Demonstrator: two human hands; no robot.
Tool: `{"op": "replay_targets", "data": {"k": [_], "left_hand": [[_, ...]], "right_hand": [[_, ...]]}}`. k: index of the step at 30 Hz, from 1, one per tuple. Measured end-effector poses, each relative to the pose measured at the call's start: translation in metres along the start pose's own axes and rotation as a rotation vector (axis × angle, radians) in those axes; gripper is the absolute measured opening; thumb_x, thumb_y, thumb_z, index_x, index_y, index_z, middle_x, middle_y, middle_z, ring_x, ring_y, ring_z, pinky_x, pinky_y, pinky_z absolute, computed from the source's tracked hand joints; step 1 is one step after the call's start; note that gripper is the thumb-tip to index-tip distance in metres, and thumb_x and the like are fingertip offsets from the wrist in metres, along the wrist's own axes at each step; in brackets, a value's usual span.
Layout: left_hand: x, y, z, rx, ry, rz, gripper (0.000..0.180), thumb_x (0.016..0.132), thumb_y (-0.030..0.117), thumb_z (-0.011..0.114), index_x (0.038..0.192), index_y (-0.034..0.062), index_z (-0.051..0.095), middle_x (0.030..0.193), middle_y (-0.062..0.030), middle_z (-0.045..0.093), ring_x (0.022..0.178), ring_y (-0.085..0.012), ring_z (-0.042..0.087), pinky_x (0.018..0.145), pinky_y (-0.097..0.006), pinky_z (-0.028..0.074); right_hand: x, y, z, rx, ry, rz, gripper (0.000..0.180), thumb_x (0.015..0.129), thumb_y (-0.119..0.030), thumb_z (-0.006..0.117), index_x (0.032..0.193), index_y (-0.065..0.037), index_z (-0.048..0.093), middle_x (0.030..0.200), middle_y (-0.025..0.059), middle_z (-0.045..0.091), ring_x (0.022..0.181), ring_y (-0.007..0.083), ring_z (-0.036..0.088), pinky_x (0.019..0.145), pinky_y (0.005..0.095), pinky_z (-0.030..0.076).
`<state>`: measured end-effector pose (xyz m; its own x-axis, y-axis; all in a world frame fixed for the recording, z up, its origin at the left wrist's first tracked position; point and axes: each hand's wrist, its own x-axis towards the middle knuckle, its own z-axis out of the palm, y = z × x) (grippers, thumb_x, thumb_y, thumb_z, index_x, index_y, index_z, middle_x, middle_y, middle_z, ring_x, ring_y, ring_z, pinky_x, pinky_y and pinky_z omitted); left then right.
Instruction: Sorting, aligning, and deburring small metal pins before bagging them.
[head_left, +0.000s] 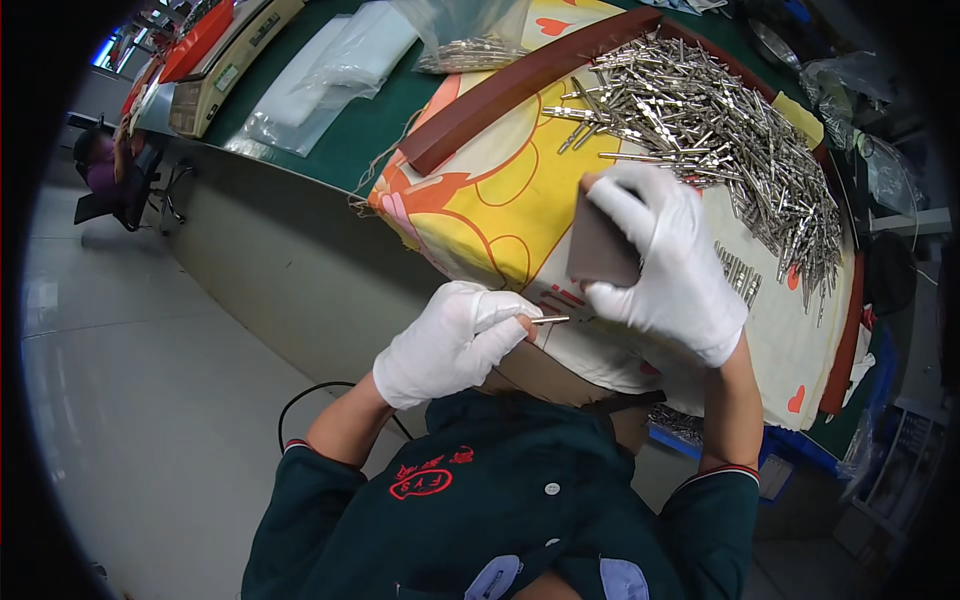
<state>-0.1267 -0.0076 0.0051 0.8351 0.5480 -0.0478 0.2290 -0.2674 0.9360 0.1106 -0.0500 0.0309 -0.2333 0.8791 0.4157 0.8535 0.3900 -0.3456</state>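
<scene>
A person in white gloves and a dark green shirt leans over a tabletop (pixel 330 140), seen from above.

The left hand (pixel 450 345) is closed — its fingers (pixel 505 310) pinch one end of a thin metal pin (pixel 551 320). The pin lies roughly level, its long axis running sideways, with the free tip pointing right toward the other hand.

The right hand (pixel 670 265) sits just right of and above that tip. Its fingers (pixel 625 205) are curled around a flat grey-brown block (pixel 600 245), held on edge, with the thumb underneath. The block's lower edge is just above the pin's free end; whether they touch cannot be told. The right hand is the nearer one to the pin's tip; the left already grips it.

Beneath both hands lies a yellow and white patterned cloth (pixel 500 200). Beyond the right fingers, further up the cloth, is a large heap of pins (pixel 720 130), well apart from the held one. A dark red strip (pixel 520 85) edges the cloth beyond the left fingers, and clear plastic bags (pixel 330 70) lie further off to the left.
</scene>
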Motion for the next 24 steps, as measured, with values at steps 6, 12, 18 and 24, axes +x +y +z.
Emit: {"op": "replay_targets", "data": {"k": [6, 12, 18, 24], "left_hand": [[0.005, -0.008, 0.005, -0.071, 0.126, -0.087, 0.016, 0.093, 0.009, 0.053, 0.087, -0.0013, 0.064, 0.064, -0.0102, 0.057, 0.055, -0.0174, 0.053, 0.057, -0.031, 0.045], [0.011, -0.008, 0.005, -0.053, 0.090, -0.133, 0.020, 0.094, 0.010, 0.050, 0.084, -0.0020, 0.064, 0.065, -0.0112, 0.059, 0.058, -0.0180, 0.054, 0.060, -0.031, 0.046], [0.012, -0.013, 0.006, -0.123, 0.106, -0.121, 0.024, 0.097, 0.014, 0.049, 0.085, -0.0027, 0.063, 0.065, -0.0040, 0.056, 0.062, -0.0112, 0.051, 0.061, -0.027, 0.044], [0.012, -0.021, 0.006, -0.555, 0.005, -0.386, 0.029, 0.098, 0.021, 0.052, 0.081, 0.0011, 0.064, 0.066, 0.0053, 0.052, 0.060, -0.0034, 0.041, 0.054, -0.020, 0.033]], "right_hand": [[-0.019, 0.017, -0.009, 0.109, 0.048, 0.128, 0.072, 0.057, -0.022, 0.074, 0.123, -0.001, 0.055, 0.116, 0.0164, 0.052, 0.107, 0.0346, 0.052, 0.094, 0.0423, 0.042], [-0.030, 0.014, -0.009, 0.123, 0.013, 0.184, 0.074, 0.057, -0.018, 0.074, 0.126, -0.003, 0.053, 0.118, 0.0156, 0.053, 0.110, 0.0348, 0.053, 0.096, 0.0421, 0.042], [-0.033, 0.009, -0.007, 0.101, -0.010, 0.148, 0.075, 0.057, -0.018, 0.074, 0.127, -0.004, 0.053, 0.117, 0.0142, 0.053, 0.110, 0.0338, 0.053, 0.095, 0.0422, 0.041], [-0.025, -0.019, -0.007, 0.178, -0.054, -0.016, 0.069, 0.056, -0.018, 0.077, 0.120, -0.004, 0.054, 0.113, 0.0114, 0.053, 0.104, 0.0315, 0.053, 0.088, 0.0411, 0.042]]}}
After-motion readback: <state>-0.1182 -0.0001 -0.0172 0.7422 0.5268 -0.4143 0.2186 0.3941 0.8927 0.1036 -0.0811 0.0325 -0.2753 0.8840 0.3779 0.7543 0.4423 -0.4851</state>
